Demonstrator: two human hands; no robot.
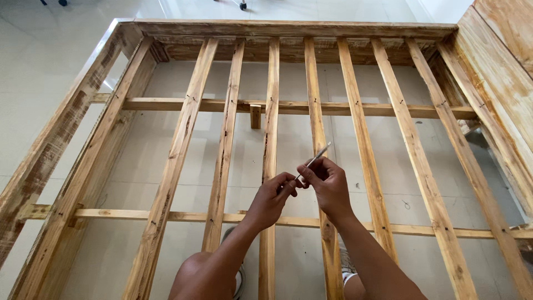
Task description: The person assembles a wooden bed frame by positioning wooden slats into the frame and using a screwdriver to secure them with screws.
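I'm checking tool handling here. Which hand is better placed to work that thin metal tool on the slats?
Probably the right hand: it pinches the thin metal tool along its shaft, while the left hand only touches its lower end with its fingertips, above the wooden slats.

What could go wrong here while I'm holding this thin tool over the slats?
1. The thin metal tool is pinched only by the fingertips of the left hand and right hand; a slip could drop it through the open gaps between the slats to the floor.
2. Its tip could prick a finger, since both hands meet at it.
3. The rough frame may give splinters.
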